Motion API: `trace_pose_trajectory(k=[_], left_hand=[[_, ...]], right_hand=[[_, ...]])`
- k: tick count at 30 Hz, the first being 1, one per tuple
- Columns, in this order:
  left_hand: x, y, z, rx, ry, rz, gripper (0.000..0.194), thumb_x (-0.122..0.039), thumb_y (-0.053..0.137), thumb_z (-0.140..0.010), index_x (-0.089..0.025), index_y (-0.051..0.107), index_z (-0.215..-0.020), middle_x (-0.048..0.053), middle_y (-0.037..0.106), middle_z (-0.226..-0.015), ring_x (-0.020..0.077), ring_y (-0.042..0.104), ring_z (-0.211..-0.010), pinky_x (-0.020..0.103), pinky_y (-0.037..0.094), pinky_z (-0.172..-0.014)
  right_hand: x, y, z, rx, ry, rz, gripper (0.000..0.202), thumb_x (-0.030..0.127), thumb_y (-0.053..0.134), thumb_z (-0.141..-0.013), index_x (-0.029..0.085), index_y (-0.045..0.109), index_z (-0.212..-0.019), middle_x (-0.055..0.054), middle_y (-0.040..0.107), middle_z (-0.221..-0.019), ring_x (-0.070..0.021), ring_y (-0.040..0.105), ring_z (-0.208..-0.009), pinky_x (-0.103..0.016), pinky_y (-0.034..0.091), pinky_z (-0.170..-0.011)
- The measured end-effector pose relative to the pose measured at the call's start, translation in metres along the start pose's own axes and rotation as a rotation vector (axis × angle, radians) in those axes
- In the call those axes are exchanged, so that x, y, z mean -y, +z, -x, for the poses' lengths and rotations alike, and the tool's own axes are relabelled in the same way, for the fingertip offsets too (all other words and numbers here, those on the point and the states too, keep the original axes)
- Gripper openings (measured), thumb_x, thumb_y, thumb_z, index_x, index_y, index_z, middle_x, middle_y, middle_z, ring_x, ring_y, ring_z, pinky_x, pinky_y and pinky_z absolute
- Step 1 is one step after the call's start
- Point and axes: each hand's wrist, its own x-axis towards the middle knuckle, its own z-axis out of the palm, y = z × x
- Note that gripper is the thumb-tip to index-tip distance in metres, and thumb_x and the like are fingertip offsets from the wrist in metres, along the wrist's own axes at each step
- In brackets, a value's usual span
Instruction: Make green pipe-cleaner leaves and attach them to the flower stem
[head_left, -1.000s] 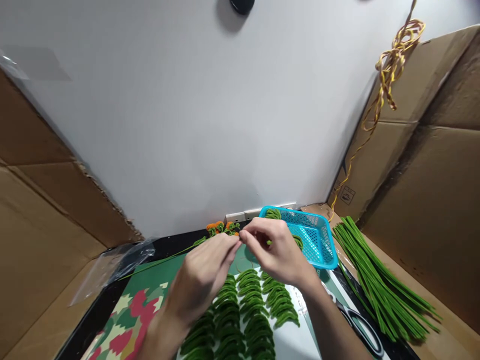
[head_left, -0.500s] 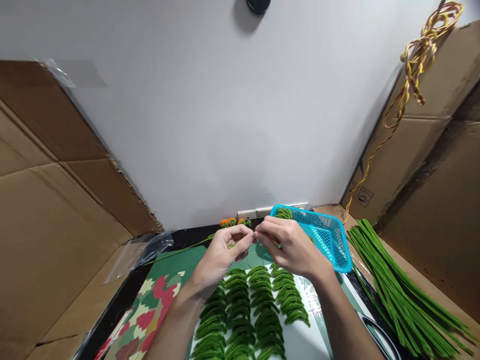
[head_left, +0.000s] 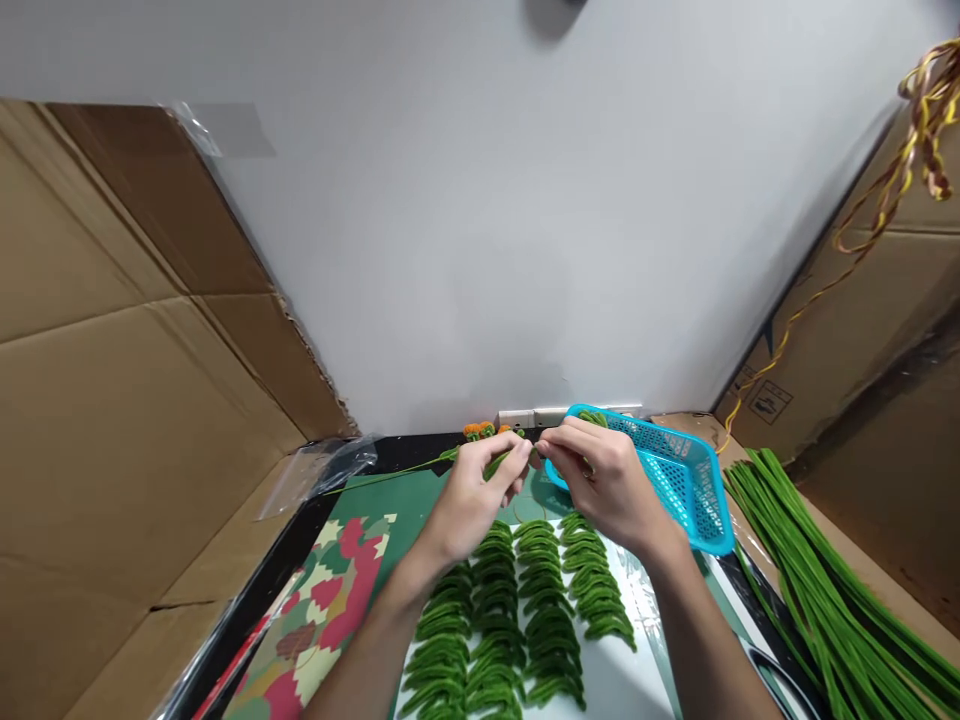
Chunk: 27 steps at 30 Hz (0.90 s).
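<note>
Above the far end of a white sheet (head_left: pixel 622 690), both hands meet fingertip to fingertip. My left hand (head_left: pixel 487 485) is closed round a green fuzzy stem, part of which shows between thumb and fingers. A thin green strand (head_left: pixel 397 475) runs out leftward behind it. My right hand (head_left: pixel 596 470) is pinched at the tip of the piece, beside the blue basket; what its fingertips grip is too small to make out. Below the hands, short curved green pieces (head_left: pixel 551 620) lie on the sheet in several overlapping columns.
A blue perforated basket (head_left: pixel 675 485) with green pieces stands at the back right. Long green stems (head_left: pixel 832 580) and scissors (head_left: pixel 780 680) lie on the right. Small orange items (head_left: pixel 480 430) sit by the wall. Cardboard (head_left: pixel 97 430) flanks the left, with a patterned sheet (head_left: pixel 330 600) nearby.
The view has shifted, so the scene sits further right at the table and lower at the wall. Both hands remain together, with more of the green piece visible in my left hand.
</note>
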Motion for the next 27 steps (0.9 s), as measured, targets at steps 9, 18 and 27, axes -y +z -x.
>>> trace_pose_trajectory(k=[9,18,27], left_hand=[[0.005,0.004,-0.004,0.140,-0.188,0.500,0.038,-0.049,0.070,-0.097,-0.015,0.059,-0.085,-0.004,0.047,-0.075,0.0065,0.043,-0.056,0.022,0.034,-0.053],[0.000,0.013,0.006,-0.082,0.308,-0.175,0.017,-0.030,0.053,-0.109,-0.020,0.059,-0.095,0.000,0.058,-0.083,0.0148,0.055,-0.075,0.029,0.044,-0.074],[0.008,0.011,0.006,-0.226,0.635,-0.945,0.018,-0.018,0.048,-0.108,-0.018,0.066,-0.105,0.005,0.068,-0.090,0.0198,0.059,-0.080,0.034,0.038,-0.077]], right_hand=[[-0.006,-0.004,0.002,0.090,-0.024,0.039,0.023,0.021,0.053,-0.109,0.018,0.069,-0.093,-0.001,0.057,-0.080,-0.0132,0.051,-0.068,-0.028,0.037,-0.063],[0.006,-0.010,0.000,-0.023,0.158,-0.187,0.033,0.034,0.063,-0.103,0.019,0.072,-0.075,0.002,0.054,-0.065,-0.0120,0.043,-0.058,-0.029,0.030,-0.055],[0.001,-0.003,-0.001,-0.001,0.272,-0.165,0.030,0.032,0.061,-0.103,0.018,0.068,-0.076,0.002,0.056,-0.068,-0.0113,0.043,-0.060,-0.027,0.032,-0.056]])
